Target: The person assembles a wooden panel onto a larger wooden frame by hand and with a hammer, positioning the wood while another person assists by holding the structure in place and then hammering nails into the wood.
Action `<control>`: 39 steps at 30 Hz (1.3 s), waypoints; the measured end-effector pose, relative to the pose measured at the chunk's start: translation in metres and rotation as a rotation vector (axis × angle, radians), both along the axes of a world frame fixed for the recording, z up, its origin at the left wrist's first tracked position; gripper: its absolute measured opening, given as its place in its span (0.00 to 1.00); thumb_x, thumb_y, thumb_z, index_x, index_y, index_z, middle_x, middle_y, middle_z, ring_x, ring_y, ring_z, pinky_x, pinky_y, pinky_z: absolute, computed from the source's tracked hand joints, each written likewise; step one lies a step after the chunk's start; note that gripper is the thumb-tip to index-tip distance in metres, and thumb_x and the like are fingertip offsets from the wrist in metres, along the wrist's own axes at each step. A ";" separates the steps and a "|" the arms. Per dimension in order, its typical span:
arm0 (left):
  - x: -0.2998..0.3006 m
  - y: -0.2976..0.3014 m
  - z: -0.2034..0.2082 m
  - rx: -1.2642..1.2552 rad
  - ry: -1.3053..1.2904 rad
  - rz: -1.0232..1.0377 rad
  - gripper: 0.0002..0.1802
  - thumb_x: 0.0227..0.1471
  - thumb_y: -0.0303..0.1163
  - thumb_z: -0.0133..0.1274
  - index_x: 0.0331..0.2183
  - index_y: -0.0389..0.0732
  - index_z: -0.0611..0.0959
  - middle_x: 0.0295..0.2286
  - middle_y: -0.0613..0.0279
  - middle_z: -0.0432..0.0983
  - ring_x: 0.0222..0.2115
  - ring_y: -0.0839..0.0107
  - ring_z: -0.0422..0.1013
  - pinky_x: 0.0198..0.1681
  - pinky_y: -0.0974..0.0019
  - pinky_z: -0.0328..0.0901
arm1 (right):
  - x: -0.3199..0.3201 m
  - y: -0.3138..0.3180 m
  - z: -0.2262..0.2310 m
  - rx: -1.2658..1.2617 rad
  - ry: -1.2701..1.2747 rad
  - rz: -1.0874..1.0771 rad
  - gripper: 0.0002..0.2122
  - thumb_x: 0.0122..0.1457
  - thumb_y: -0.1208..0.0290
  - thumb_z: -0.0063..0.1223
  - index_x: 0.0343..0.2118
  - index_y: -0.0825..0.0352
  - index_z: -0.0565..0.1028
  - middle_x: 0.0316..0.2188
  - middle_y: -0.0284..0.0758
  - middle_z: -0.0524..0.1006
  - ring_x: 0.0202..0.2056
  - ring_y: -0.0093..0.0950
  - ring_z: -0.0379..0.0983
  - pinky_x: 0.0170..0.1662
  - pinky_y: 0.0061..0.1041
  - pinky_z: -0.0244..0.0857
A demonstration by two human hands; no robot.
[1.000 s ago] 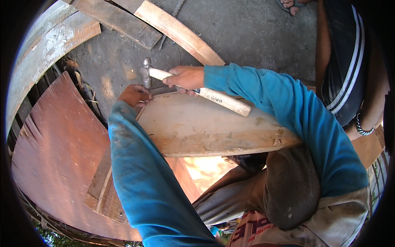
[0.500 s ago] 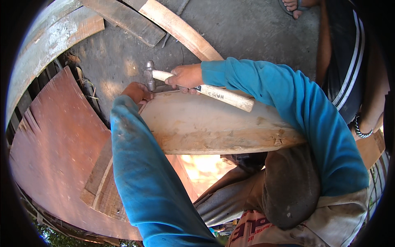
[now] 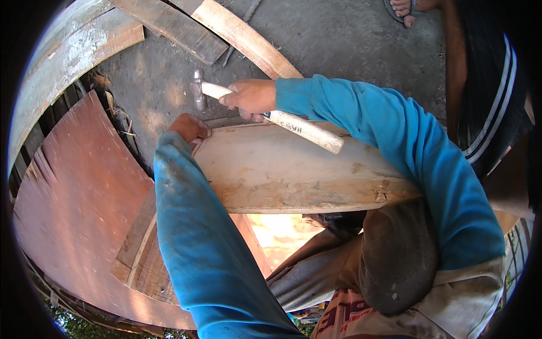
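A ball-peen hammer (image 3: 305, 133) with a pale wooden handle is gripped in my right hand (image 3: 254, 97). Its metal head sits just beyond my left fingertips, apart from the wood. My left hand (image 3: 187, 127) is closed at the far left corner of a curved wooden panel (image 3: 293, 161); the fingertips press together at its edge, and whatever may be between them is too small to make out. The panel lies tilted across my lap, its near rim by my bent knee (image 3: 401, 254). My right forearm covers the panel's right end.
Left of me leans a reddish-brown sheet (image 3: 84, 198), with a wooden board (image 3: 141, 254) against it. Planks (image 3: 175, 28) lie on the dark ground at the far side, one curved strip (image 3: 248, 39) reaching toward the panel. At right stands another person's leg in dark striped shorts (image 3: 485, 101).
The hammer head has lifted off the panel's corner, away to the far left, with my right hand. My left hand stays at the corner. The other person's leg has shifted right.
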State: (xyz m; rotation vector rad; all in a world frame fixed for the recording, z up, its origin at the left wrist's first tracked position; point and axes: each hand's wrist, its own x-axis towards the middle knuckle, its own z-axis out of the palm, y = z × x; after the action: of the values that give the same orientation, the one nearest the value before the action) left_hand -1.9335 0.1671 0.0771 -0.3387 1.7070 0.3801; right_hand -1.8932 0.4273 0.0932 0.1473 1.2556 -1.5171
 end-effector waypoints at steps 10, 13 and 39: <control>-0.011 0.024 0.020 -0.051 -0.017 -0.124 0.08 0.42 0.23 0.60 0.31 0.37 0.84 0.27 0.59 0.79 0.30 0.69 0.75 0.32 0.69 0.71 | -0.005 0.005 0.011 0.048 0.040 0.054 0.18 0.60 0.56 0.46 0.38 0.70 0.68 0.21 0.35 0.70 0.18 0.24 0.66 0.18 0.29 0.62; -0.026 0.037 0.062 -0.141 0.175 -0.137 0.09 0.48 0.30 0.57 0.33 0.37 0.83 0.29 0.60 0.79 0.31 0.69 0.74 0.33 0.66 0.70 | -0.008 0.010 0.014 -0.003 -0.017 0.025 0.17 0.60 0.58 0.46 0.39 0.70 0.67 0.22 0.35 0.70 0.18 0.23 0.66 0.18 0.27 0.61; 0.128 0.112 0.191 0.336 0.889 -0.538 0.26 0.27 0.31 0.65 0.37 0.42 0.81 0.38 0.58 0.78 0.43 0.57 0.72 0.44 0.58 0.65 | 0.008 0.017 0.011 0.082 0.119 0.233 0.20 0.63 0.53 0.42 0.41 0.70 0.66 0.19 0.33 0.65 0.15 0.22 0.61 0.15 0.26 0.59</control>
State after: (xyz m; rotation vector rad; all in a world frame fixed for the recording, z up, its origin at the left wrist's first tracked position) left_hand -1.8060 0.2787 0.2684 0.6266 2.4402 0.4336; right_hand -1.8856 0.4442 0.1047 -0.0356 1.3796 -1.2899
